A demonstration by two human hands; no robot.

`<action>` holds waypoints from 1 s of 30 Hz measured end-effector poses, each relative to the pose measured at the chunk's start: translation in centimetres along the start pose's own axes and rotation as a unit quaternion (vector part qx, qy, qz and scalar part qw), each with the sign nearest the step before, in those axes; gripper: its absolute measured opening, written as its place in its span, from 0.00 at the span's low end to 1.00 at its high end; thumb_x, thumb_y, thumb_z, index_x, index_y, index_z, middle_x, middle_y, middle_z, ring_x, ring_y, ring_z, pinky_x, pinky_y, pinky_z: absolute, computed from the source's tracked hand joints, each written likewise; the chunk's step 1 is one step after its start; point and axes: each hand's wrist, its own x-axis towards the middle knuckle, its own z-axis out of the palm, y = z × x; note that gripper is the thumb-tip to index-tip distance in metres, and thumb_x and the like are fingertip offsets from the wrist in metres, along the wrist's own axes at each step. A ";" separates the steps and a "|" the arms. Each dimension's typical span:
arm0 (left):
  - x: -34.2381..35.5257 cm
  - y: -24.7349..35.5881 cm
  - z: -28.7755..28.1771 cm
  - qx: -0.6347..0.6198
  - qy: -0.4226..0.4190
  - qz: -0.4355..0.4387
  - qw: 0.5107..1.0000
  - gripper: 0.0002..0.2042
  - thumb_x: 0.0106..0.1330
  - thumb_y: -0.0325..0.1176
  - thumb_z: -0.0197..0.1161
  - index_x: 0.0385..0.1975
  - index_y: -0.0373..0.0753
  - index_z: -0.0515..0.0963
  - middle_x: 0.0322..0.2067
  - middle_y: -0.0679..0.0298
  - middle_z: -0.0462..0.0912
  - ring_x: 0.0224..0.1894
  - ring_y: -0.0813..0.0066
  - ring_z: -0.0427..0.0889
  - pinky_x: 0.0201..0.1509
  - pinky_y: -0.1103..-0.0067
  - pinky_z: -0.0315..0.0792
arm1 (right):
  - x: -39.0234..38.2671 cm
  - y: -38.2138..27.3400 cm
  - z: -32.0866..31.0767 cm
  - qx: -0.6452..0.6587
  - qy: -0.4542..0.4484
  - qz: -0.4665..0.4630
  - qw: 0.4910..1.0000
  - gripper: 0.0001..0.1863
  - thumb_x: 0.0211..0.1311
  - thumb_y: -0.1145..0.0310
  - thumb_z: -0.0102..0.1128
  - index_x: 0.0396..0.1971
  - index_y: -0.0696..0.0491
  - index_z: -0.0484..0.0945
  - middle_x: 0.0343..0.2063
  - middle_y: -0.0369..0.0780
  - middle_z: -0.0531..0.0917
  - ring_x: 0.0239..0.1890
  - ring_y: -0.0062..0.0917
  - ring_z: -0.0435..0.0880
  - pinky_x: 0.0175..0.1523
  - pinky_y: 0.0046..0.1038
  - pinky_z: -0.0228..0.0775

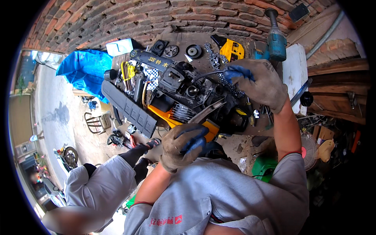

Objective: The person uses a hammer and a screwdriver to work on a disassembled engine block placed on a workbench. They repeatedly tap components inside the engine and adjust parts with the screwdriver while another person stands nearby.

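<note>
A partly dismantled orange-and-black engine unit [188, 90] lies on the workbench. My gloved left hand [182, 147] is closed at its near side, beside a long grey metal strip [209, 106] that slants over the engine; whether the fingers grip the strip is unclear. Above the engine's right side, my gloved right hand [254, 82] has its fingers closed on the end of a thin dark hose [211, 73]. Behind that hand lies a loose chain [215, 58], partly hidden. A guide bar [147, 59] rests at the back of the bench.
A blue drill [276, 43], yellow casing [231, 50] and black cover [129, 109] lie about the bench [176, 39]. A blue tarp [82, 70] hangs at left. A co-worker [102, 184] is at lower left; a fan [308, 150] stands at right. A brick wall [188, 15] backs the bench.
</note>
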 end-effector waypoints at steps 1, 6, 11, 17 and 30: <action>0.0 0.0 -0.1 0.001 -0.002 0.001 1.000 0.21 0.46 0.28 0.70 0.45 0.37 0.85 0.45 0.55 0.86 0.42 0.61 0.88 0.44 0.71 0.82 | 0.0 -0.1 0.0 0.006 -0.002 0.007 1.000 0.19 0.64 0.57 0.67 0.50 0.52 0.82 0.46 0.46 0.84 0.46 0.40 0.86 0.50 0.37 0.80; -0.1 -0.2 0.1 -0.005 0.008 0.009 1.000 0.21 0.46 0.29 0.71 0.45 0.38 0.85 0.45 0.56 0.86 0.42 0.62 0.88 0.45 0.71 0.82 | -0.2 -0.1 -0.5 -0.018 -0.016 -0.039 0.999 0.17 0.66 0.59 0.65 0.49 0.52 0.82 0.43 0.46 0.85 0.44 0.40 0.87 0.49 0.36 0.81; -0.1 0.2 0.1 0.005 0.003 0.001 1.000 0.21 0.46 0.29 0.71 0.44 0.38 0.85 0.45 0.57 0.86 0.43 0.62 0.88 0.45 0.72 0.82 | -0.5 0.4 0.6 -0.002 -0.028 -0.009 1.000 0.19 0.67 0.56 0.63 0.51 0.51 0.81 0.44 0.46 0.84 0.44 0.41 0.87 0.48 0.37 0.81; 0.0 0.1 -0.1 0.005 0.000 0.003 1.000 0.21 0.46 0.29 0.71 0.44 0.38 0.85 0.45 0.56 0.85 0.42 0.62 0.88 0.45 0.71 0.82 | -0.4 0.9 1.2 0.008 -0.040 0.031 0.999 0.23 0.67 0.51 0.64 0.53 0.51 0.80 0.48 0.47 0.83 0.46 0.41 0.87 0.48 0.37 0.81; -0.1 0.2 -0.1 0.023 0.000 0.011 1.000 0.22 0.45 0.28 0.72 0.45 0.39 0.85 0.46 0.57 0.85 0.42 0.61 0.88 0.45 0.71 0.82 | 0.1 0.9 3.0 -0.003 -0.068 0.079 0.995 0.26 0.66 0.41 0.59 0.54 0.44 0.81 0.49 0.48 0.82 0.46 0.46 0.86 0.50 0.41 0.80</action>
